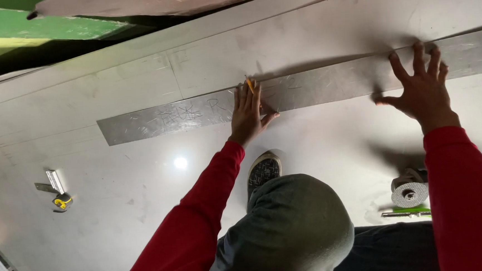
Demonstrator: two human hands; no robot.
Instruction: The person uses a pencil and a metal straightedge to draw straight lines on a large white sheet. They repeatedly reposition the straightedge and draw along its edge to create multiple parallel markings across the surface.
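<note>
Nearest, my knee (291, 227); at 12 o'clock, left hand (249, 115) grips a pencil (249, 84), right hand (423, 88) spread open on the metal strip (316, 89)'s edge.

Counted on the steel sheet

I see my two hands, left (249, 115) and right (421, 88), one yellow pencil (249, 84), one long grey metal strip (316, 89), one yellow-and-black tape measure (62, 202), one angle grinder with grey disc (410, 192), one patterned shoe (264, 171).

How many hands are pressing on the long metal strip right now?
2. The left hand presses near the middle of the metal strip, holding a pencil. The right hand lies spread flat further right.
</note>
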